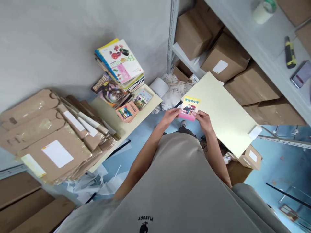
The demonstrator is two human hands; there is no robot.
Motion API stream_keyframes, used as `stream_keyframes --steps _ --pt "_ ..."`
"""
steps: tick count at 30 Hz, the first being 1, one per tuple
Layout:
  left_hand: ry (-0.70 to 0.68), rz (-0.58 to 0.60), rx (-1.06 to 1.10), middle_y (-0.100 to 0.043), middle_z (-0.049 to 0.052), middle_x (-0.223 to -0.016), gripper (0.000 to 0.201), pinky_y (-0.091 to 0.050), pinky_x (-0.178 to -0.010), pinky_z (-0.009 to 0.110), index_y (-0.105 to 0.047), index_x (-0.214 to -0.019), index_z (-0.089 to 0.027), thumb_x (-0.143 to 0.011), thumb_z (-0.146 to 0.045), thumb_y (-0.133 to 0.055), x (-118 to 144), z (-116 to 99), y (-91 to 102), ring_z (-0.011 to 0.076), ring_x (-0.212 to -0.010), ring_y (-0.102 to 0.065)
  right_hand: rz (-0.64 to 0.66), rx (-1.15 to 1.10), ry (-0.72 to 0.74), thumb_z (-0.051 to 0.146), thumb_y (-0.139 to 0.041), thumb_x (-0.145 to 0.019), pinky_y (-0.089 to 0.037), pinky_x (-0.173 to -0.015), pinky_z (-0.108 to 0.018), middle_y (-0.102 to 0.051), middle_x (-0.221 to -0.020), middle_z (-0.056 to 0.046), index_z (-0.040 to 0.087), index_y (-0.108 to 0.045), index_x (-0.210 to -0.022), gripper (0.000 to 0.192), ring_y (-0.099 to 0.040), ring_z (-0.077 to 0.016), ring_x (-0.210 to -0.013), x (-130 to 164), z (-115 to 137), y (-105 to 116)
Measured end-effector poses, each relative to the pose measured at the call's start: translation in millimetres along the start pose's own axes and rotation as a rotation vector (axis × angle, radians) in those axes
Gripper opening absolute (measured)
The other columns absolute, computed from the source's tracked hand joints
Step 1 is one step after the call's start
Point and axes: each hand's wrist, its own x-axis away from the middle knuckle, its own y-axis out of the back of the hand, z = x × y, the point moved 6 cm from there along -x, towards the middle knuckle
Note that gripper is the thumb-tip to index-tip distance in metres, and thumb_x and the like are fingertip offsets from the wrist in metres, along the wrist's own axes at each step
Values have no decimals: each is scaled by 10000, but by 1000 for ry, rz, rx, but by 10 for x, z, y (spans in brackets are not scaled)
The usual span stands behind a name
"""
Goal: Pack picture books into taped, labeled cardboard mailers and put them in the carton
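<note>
I hold a small yellow and pink booklet (190,108) with blue printed characters in front of my chest. My left hand (170,116) grips its lower left edge and my right hand (204,120) grips its lower right corner. Behind the booklet lies a large pale yellow sheet (223,113), slanting down to the right. To the left, a low pale board (107,111) carries a stack of colourful books (120,64) and a few small booklets (132,106).
Flattened brown cardboard mailers (48,136) with white labels are piled at the left. Metal shelving (262,48) at the right holds brown boxes (224,58), a tape roll (263,11), a utility knife (290,52) and a phone (302,74). Paper scraps litter the blue floor (136,142).
</note>
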Motion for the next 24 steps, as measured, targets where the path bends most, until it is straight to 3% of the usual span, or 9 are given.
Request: stream_keyframes --steps 7,12,16,19,22,24 --pt "-46 140 127 -905 105 -1197 643 -649 -1028 386 -898 -1074 -226 -724 -735 -1076 -605 -56 -1215 266 -1132 -826 -39 -274 49 921 -1049 -612 -638 -861 -403 -763 -857 0 294 -619 -721 768 -693 -232 -864 -269 77 998" --pt "-105 152 61 -914 113 -1219 645 -682 -1054 403 -892 -1098 -233 -790 -779 -1043 -861 -7 -1956 280 -1199 -852 -111 -226 57 925 -1031 -634 -628 -889 -386 -722 -815 8 286 -610 -694 768 -679 -214 -855 -402 47 1864" --pt "-125 72 -6 -916 110 -1209 680 -682 -1112 410 -907 -1082 -227 -759 -810 -1044 -900 69 -2294 272 -1204 -850 -144 -168 50 877 -993 -747 -628 -937 -391 -780 -885 -17 276 -738 -791 655 -728 -230 -929 -456 -78 2303" --pt "-127 -56 -14 -922 97 -1203 752 -698 -1098 422 -933 -1091 -223 -669 -828 -1076 -902 124 -2398 265 -1133 -854 -308 -106 78 806 -1013 -754 -660 -976 -409 -859 -1102 -70 272 -799 -972 616 -773 -263 -1046 -457 -127 2502" --pt "-176 -174 -96 -929 81 -1180 761 -707 -1084 438 -949 -1118 -208 -696 -834 -1049 -880 135 -2472 261 -1079 -857 -450 -37 141 742 -948 -872 -690 -993 -420 -886 -1278 -112 268 -845 -1107 539 -785 -259 -1047 -398 -61 2524" --pt "-269 -196 -219 -935 75 -1171 687 -697 -1133 473 -956 -1126 -212 -811 -822 -986 -833 87 -2580 281 -1095 -863 -401 -59 177 722 -898 -937 -707 -993 -425 -895 -1321 -113 274 -881 -1170 505 -810 -269 -1071 -363 17 2401"
